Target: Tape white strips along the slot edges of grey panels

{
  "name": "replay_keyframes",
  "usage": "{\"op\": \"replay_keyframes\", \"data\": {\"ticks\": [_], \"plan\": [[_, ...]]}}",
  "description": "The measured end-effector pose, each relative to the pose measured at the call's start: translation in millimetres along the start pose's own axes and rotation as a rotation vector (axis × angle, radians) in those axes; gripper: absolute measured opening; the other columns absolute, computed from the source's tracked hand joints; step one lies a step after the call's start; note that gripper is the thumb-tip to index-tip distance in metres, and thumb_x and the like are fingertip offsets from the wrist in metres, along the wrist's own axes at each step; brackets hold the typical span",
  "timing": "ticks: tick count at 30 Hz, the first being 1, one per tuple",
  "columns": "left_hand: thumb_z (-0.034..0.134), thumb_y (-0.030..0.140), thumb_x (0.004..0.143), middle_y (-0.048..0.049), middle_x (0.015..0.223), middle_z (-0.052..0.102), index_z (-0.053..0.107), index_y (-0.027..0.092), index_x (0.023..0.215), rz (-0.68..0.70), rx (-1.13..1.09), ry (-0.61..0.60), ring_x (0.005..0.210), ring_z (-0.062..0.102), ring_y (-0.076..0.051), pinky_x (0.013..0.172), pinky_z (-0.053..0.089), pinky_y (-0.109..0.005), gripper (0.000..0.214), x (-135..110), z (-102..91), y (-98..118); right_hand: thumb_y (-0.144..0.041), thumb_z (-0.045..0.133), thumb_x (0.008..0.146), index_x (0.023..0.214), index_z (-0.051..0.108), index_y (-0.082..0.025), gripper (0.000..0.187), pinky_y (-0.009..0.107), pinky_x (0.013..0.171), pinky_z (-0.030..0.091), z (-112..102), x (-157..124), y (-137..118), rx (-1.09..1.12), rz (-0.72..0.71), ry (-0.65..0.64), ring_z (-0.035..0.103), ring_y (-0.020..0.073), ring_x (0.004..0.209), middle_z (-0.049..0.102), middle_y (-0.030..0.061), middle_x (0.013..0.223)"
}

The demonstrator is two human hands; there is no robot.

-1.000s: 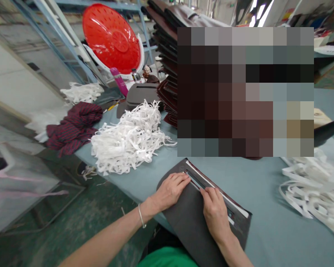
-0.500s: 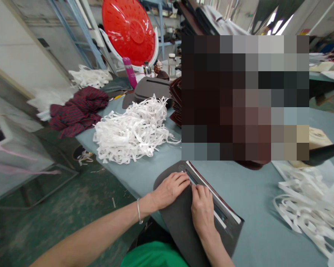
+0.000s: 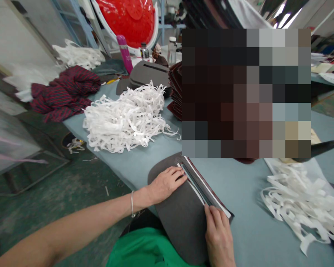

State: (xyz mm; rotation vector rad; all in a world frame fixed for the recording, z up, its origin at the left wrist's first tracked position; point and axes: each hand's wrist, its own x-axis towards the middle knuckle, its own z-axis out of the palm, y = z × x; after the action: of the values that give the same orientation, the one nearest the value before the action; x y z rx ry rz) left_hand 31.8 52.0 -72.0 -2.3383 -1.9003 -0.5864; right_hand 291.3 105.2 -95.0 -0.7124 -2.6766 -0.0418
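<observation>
A dark grey leather-like panel (image 3: 180, 215) with a long slot and white strip (image 3: 203, 181) along its edge lies at the near edge of the blue-grey table (image 3: 247, 193). My left hand (image 3: 167, 183) rests flat on the panel's far end, fingers stretched beside the slot. Closer to me, my right hand (image 3: 218, 233) presses its fingertips on the panel by the slot's near end, fingers together and holding nothing I can make out.
A heap of white paper strips (image 3: 125, 118) lies left of the panel, another heap of strips (image 3: 297, 200) to the right. A stack of dark panels (image 3: 175, 89), a striped red cloth (image 3: 64, 92), a pink bottle (image 3: 124, 53) and a red basin (image 3: 128, 18) stand farther back.
My right hand slid along the slot toward me, from the far end beside my left hand to the near end. The left hand stayed put.
</observation>
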Motion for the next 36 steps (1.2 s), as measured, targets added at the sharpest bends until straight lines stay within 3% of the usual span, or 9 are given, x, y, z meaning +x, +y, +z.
{"op": "replay_keyframes", "data": {"ticks": [4, 9, 12, 18, 24, 31, 36], "plan": [[0.039, 0.012, 0.091, -0.0124, 0.121, 0.056, 0.049, 0.016, 0.122, -0.036, -0.032, 0.024, 0.122, 0.046, -0.022, 0.101, 0.043, -0.042, 0.033, -3.4, 3.2, 3.0, -0.012, 0.043, 0.088, 0.11, 0.054, -0.014, 0.025, 0.04, 0.08, 0.044, 3.0, 13.9, -8.6, 0.008, 0.109, 0.071, 0.052, 0.0232, 0.091, 0.058, 0.0118, 0.096], [0.041, 0.013, 0.088, -0.0131, 0.12, 0.053, 0.047, 0.016, 0.12, -0.349, -0.057, 0.143, 0.118, 0.048, -0.024, 0.1, 0.043, -0.046, 0.033, -6.4, 2.3, 6.3, -0.017, 0.052, 0.086, 0.102, 0.057, -0.016, 0.016, 0.039, 0.078, 0.043, 9.4, 47.1, -23.0, -0.02, 0.15, 0.137, 0.051, 0.0224, 0.087, 0.059, 0.0096, 0.094], [0.045, 0.016, 0.085, -0.0139, 0.119, 0.052, 0.046, 0.014, 0.117, -0.441, -0.046, 0.15, 0.119, 0.045, -0.027, 0.102, 0.04, -0.049, 0.032, -5.2, 0.3, 7.6, -0.013, 0.05, 0.086, 0.103, 0.057, -0.015, 0.018, 0.036, 0.079, 0.043, 12.4, 58.4, -25.4, 0.028, 0.1, 0.093, 0.05, 0.0206, 0.086, 0.057, 0.0092, 0.094], [0.047, 0.016, 0.084, -0.0126, 0.117, 0.052, 0.047, 0.017, 0.11, -0.456, -0.062, 0.164, 0.118, 0.045, -0.027, 0.101, 0.04, -0.05, 0.026, -3.4, -2.2, 8.5, -0.006, 0.045, 0.083, 0.082, 0.058, -0.018, 0.017, 0.034, 0.067, 0.044, 9.9, 81.5, -31.7, -0.135, 0.066, -0.071, 0.049, 0.0221, 0.076, 0.054, 0.0076, 0.079], [0.046, 0.016, 0.084, -0.0123, 0.117, 0.052, 0.047, 0.017, 0.109, -0.446, -0.057, 0.178, 0.117, 0.046, -0.027, 0.1, 0.039, -0.051, 0.025, -4.5, -2.6, 8.3, 0.0, 0.042, 0.079, 0.069, 0.052, -0.019, 0.024, 0.032, 0.06, 0.041, 7.2, 97.1, -38.5, -0.335, 0.043, -0.083, 0.051, 0.021, 0.068, 0.053, 0.0075, 0.072], [0.047, 0.016, 0.084, -0.0123, 0.116, 0.051, 0.048, 0.015, 0.109, -0.442, -0.043, 0.163, 0.117, 0.045, -0.027, 0.102, 0.038, -0.048, 0.025, -5.8, -3.2, 7.7, -0.013, 0.049, 0.084, 0.071, 0.05, -0.019, 0.014, 0.026, 0.053, 0.035, 14.8, 95.5, -23.0, -0.208, 0.151, -0.096, 0.052, 0.0149, 0.058, 0.054, 0.0017, 0.068], [0.048, 0.017, 0.083, -0.0124, 0.115, 0.051, 0.047, 0.015, 0.109, -0.449, -0.038, 0.159, 0.116, 0.045, -0.027, 0.101, 0.038, -0.047, 0.026, -5.6, -5.4, 8.5, -0.018, 0.051, 0.084, 0.071, 0.05, -0.019, 0.013, 0.026, 0.054, 0.034, 13.8, 97.9, -27.4, -0.189, 0.178, -0.092, 0.053, 0.0153, 0.062, 0.054, 0.0018, 0.07]]}}
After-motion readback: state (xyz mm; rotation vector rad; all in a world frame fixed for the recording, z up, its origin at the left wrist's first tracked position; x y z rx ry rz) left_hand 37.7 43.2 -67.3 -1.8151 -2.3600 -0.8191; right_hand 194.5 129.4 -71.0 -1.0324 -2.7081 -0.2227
